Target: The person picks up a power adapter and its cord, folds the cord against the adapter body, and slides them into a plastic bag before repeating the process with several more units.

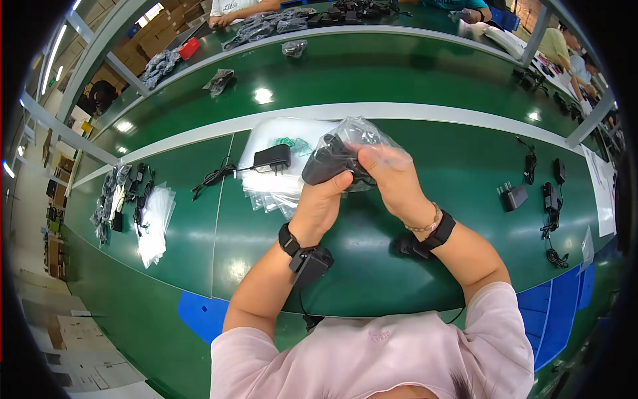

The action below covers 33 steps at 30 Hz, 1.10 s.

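Observation:
Over the middle of the green table, a black power adapter (323,166) sits inside a clear plastic bag (372,131). My left hand (319,209) wraps round the adapter's lower end through the bag, thumb on top. Closed on the bag's right side is my right hand (393,178), its thumb pressing near the opening; some of its fingers are hidden behind the plastic. Just left of the hands lies a stack of clear bags (264,136), with another black adapter (271,158) resting on it. That adapter's bundled cable (216,177) reaches off to the left.
Bagged adapters (106,203) and a pile of white bags (156,226) lie at the left. More adapters (513,197) with coiled cables (549,206) are on the right. A white rail (425,114) borders the table's far side; another bench beyond holds bagged goods (266,28).

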Each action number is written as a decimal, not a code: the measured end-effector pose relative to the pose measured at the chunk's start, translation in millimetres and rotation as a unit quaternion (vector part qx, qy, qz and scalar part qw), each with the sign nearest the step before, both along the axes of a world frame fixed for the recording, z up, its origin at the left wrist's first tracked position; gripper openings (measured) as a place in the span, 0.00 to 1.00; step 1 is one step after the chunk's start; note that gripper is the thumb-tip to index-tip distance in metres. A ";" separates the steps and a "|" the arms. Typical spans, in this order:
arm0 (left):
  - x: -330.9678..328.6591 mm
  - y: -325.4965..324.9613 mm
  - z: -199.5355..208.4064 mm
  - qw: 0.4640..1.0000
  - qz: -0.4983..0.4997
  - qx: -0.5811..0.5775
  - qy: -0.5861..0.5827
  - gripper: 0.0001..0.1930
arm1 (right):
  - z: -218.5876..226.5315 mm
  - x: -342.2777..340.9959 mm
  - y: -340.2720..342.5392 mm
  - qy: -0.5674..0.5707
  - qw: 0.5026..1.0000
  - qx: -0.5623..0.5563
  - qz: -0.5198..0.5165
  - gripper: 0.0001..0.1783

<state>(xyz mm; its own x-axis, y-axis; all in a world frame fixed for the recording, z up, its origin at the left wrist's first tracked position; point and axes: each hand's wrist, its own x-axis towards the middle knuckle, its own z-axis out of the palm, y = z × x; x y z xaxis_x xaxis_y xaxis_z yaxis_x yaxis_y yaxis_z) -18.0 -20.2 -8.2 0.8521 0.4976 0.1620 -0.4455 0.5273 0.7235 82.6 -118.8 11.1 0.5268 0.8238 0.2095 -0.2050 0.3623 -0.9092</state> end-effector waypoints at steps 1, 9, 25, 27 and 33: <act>-0.1 0.1 5.4 0.998 0.036 0.034 0.032 0.20 | 3.1 4.6 -1.8 -0.034 0.999 -0.011 -0.039 0.17; -13.1 13.2 23.4 0.965 -0.015 0.167 0.203 0.18 | -3.5 8.3 -7.8 -0.522 0.827 0.069 -0.197 0.10; -11.4 8.5 12.4 0.954 0.146 0.239 0.108 0.10 | -4.6 7.6 -1.3 0.139 0.985 -0.073 0.068 0.16; -10.4 5.9 13.6 0.940 0.175 0.278 0.090 0.12 | -10.3 9.0 -0.4 0.070 0.993 -0.085 0.028 0.16; -14.7 10.7 9.2 0.955 0.126 0.243 0.113 0.15 | -12.8 -1.5 -0.2 -0.005 0.998 -0.065 0.006 0.15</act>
